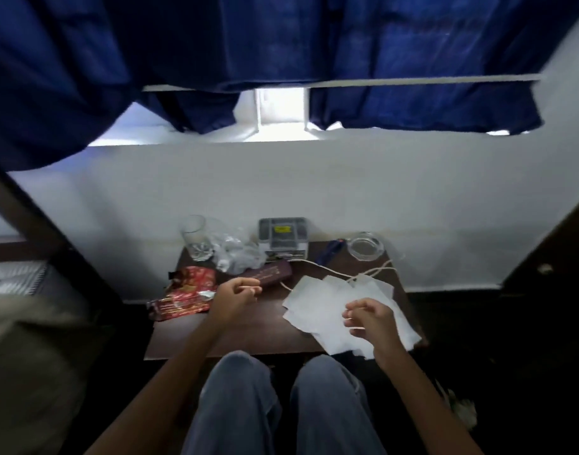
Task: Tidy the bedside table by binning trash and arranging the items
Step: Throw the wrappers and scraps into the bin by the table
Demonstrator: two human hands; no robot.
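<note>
A dark wooden bedside table (242, 333) stands against a white wall. On its left edge lies a red snack wrapper (183, 295). My left hand (237, 295) hovers just right of the wrapper, fingers loosely curled, holding nothing. White tissue papers (317, 310) are spread over the right side, and my right hand (370, 318) hovers over them with curled fingers, empty as far as I can see. A dark maroon case (271, 274) lies in the middle. Behind are a drinking glass (194, 238), crumpled clear plastic (237, 252), a grey organiser box (283, 234), a blue object (329, 252) and a glass ashtray (363, 246).
A beige cord (334, 272) runs across the table towards the tissues. Blue curtains (281, 44) hang above the window sill. A dark bed frame (51, 231) and bedding stand at the left, dark furniture at the right. My knees (281, 399) are below the table's front edge.
</note>
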